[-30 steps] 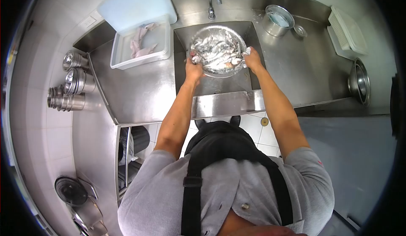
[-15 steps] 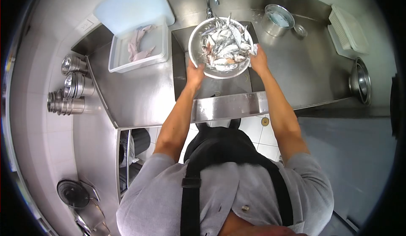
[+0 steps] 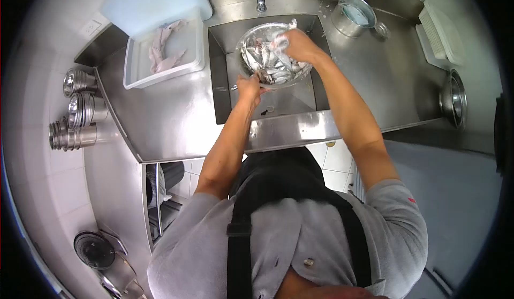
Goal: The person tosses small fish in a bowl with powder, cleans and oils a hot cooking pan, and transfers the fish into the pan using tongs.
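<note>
A round metal bowl (image 3: 245, 37) full of small silvery fish (image 3: 274, 63) is in or just above the steel sink (image 3: 292, 103). My left hand (image 3: 249, 88) is closed on the bowl's near left rim. My right hand (image 3: 296, 45) is over the right part of the bowl, its fingers closed among the fish and touching them. Motion blurs its fingertips, and exactly what they hold is hard to make out.
A chrome faucet (image 3: 261, 1) rises behind the sink. Left of it stands a clear plastic tub (image 3: 198, 52) with pale pink meat. On the right are a metal pot (image 3: 348, 25), a white basket (image 3: 439, 34) and metal bowls (image 3: 454, 99). Stacked steel containers (image 3: 85, 109) stand far left.
My right hand has left the bowl's right rim and moved inward over the fish. My left hand still grips the rim. The bowl has tilted and shifted, and the whole view has moved slightly.
</note>
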Available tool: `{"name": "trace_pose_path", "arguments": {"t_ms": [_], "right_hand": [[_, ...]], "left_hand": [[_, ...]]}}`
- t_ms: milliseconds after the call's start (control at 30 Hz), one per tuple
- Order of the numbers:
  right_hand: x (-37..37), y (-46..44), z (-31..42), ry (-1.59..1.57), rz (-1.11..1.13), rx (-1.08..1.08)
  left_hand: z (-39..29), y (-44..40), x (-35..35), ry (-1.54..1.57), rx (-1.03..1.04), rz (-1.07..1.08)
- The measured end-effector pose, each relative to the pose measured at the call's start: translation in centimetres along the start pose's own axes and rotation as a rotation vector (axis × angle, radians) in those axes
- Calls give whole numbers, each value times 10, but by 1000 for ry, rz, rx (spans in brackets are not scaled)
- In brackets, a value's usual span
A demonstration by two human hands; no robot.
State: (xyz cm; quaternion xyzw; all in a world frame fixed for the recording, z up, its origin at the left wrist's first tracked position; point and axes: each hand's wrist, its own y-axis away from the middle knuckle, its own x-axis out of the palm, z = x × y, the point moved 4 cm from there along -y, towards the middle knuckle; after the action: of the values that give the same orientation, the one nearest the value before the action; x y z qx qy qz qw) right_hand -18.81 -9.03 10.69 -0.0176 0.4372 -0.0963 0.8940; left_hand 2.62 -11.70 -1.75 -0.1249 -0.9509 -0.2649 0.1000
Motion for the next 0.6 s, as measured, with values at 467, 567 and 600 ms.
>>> {"name": "trace_pose_path", "arguments": {"t_ms": [467, 567, 600], "right_hand": [[237, -40, -366, 491, 38, 685], [274, -25, -386, 665, 41, 462], [273, -22, -387, 639, 124, 452]], "left_hand": [[-38, 122, -67, -39, 71, -410], [-55, 160, -96, -78, 140, -540], [-57, 168, -99, -44, 145, -532]]}}
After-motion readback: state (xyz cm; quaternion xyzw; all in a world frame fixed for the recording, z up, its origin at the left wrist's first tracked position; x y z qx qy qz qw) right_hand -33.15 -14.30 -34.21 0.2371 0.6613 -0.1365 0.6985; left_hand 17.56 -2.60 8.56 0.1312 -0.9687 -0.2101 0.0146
